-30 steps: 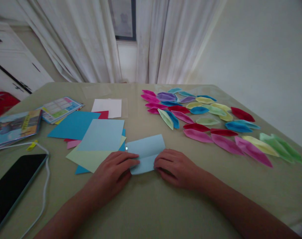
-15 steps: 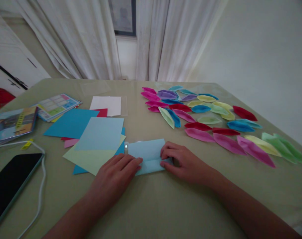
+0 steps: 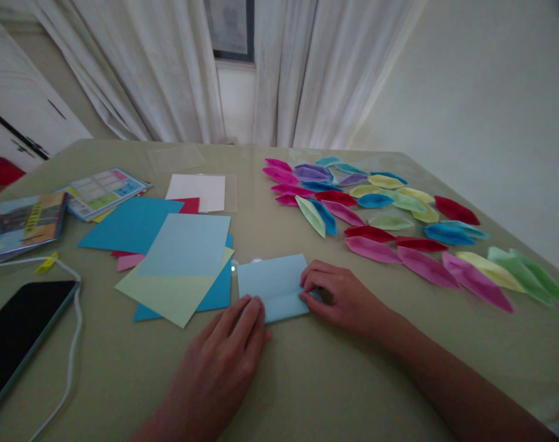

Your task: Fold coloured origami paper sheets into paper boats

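Note:
A light blue sheet of origami paper (image 3: 274, 277) lies on the table in front of me, with a horizontal crease across it and a folded lower part. My left hand (image 3: 236, 353) rests palm down at its lower left corner, the fingers stretched out side by side with their tips on the paper. At the right edge my right hand (image 3: 337, 293) pinches the sheet between thumb and fingers near the crease. The part of the paper beneath both sets of fingertips is hidden.
Loose coloured sheets (image 3: 182, 245) overlap left of my hands, near a white sheet (image 3: 201, 192) in clear wrapping. Booklets (image 3: 26, 224), a phone (image 3: 21, 337) and a white cable (image 3: 74, 331) occupy the far left. Several folded paper pieces (image 3: 371, 248) spread across the right.
My left hand has slid from the sheet's left edge down to its lower left corner, fingers straightening. My right hand has shifted slightly right and up, now pinching the right edge.

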The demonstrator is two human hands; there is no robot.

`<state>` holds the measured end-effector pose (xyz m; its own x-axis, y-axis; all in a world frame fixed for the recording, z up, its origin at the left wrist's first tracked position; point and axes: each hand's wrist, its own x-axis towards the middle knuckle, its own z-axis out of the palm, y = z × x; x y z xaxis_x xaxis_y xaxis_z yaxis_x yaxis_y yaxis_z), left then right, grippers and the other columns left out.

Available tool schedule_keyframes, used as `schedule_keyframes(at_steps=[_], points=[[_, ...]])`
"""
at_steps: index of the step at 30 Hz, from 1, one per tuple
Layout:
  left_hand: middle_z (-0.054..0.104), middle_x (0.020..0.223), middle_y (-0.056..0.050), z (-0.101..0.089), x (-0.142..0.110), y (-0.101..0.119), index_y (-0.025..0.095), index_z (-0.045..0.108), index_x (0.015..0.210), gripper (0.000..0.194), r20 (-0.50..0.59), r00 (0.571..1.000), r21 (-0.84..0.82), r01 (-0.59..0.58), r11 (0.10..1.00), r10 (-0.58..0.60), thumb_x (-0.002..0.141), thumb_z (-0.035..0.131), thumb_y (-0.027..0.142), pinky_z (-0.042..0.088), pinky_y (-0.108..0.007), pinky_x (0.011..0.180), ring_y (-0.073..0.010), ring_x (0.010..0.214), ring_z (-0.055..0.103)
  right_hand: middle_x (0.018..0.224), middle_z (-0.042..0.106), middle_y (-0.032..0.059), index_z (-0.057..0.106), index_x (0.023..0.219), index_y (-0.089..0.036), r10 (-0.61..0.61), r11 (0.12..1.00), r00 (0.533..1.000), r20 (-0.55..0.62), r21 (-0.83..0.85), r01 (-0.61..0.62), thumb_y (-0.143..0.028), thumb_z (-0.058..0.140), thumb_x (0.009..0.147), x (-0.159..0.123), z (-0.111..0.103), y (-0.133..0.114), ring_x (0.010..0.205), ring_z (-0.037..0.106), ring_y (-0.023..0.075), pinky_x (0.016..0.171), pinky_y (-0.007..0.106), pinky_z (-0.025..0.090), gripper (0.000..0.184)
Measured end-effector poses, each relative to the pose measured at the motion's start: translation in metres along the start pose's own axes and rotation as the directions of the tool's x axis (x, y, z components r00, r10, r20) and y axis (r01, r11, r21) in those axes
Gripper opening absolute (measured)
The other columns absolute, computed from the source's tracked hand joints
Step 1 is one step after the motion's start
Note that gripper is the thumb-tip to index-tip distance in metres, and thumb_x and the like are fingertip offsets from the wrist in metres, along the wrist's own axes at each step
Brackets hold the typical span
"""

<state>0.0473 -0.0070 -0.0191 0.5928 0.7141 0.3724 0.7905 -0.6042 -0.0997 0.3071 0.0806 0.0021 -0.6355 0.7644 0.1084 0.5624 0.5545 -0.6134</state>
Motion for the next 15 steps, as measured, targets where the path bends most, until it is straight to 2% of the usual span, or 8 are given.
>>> schedule_keyframes(at_steps=[10, 13, 15], points=[[0.073, 0.13, -0.022, 0.0004, -0.0018, 0.0008, 0.003, 0.072, 0.127, 0.042, 0.016, 1.0, 0.004, -0.007, 1.0, 0.007, 0.109, 0.036, 0.014, 0.063, -0.047, 0.091, -0.0352, 0.117, 0.071, 0.088, 0.07, 0.0039, 0.065, 0.083, -0.019, 0.035, 0.999, 0.997, -0.069, -0.029, -0.037, -0.03, 0.073, 0.098, 0.0017, -0.0043, 0.0012, 0.078, 0.063, 0.0175, 0.072, 0.029, 0.046, 0.02], [0.074, 0.129, -0.024, -0.0014, -0.0005, -0.0002, 0.001, 0.072, 0.127, 0.041, 0.016, 1.0, 0.005, -0.025, 1.0, 0.025, 0.108, 0.038, 0.013, 0.062, -0.047, 0.091, -0.036, 0.114, 0.073, 0.091, 0.07, 0.0044, 0.064, 0.081, -0.019, 0.036, 0.999, 0.997, -0.061, -0.031, -0.038, -0.028, 0.074, 0.097, 0.0021, -0.0041, 0.0026, 0.081, 0.065, 0.0184, 0.075, 0.03, 0.047, 0.021], [0.074, 0.128, -0.024, -0.0023, 0.0004, -0.001, 0.001, 0.073, 0.126, 0.042, 0.022, 0.999, 0.013, -0.028, 1.0, 0.028, 0.108, 0.037, 0.013, 0.062, -0.047, 0.089, -0.0355, 0.112, 0.074, 0.099, 0.072, 0.0063, 0.064, 0.081, -0.019, 0.02, 0.999, 0.997, -0.075, -0.035, -0.023, -0.026, 0.075, 0.096, 0.0023, -0.0039, 0.0036, 0.09, 0.067, 0.0207, 0.082, 0.033, 0.049, 0.019]])
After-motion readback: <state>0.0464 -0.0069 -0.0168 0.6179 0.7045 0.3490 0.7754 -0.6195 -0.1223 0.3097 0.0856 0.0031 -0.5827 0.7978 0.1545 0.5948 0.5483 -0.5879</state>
